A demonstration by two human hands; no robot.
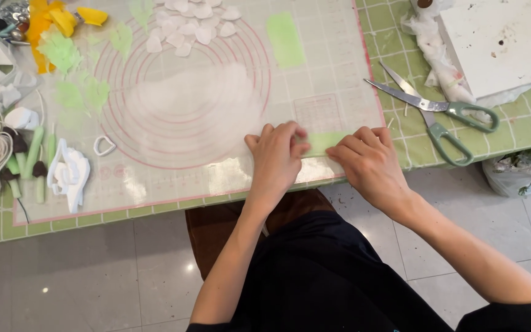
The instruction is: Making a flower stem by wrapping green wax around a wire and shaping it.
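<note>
A thin light-green strip of soft clay point(324, 141) lies on the translucent mat point(327, 74) near its front right corner. My left hand point(276, 158) rests palm down on the strip's left end, fingers bent over it. My right hand point(370, 163) presses on its right end, fingertips touching the green. The part of the strip under both hands is hidden.
Green-handled scissors point(437, 110) lie open to the right on the green checked cloth point(523, 126). A white board point(499, 43) and crumpled tissue sit at the back right. White petals point(188, 24), green leaf pieces point(62, 52), another green strip point(285, 38), cutters and string lie left.
</note>
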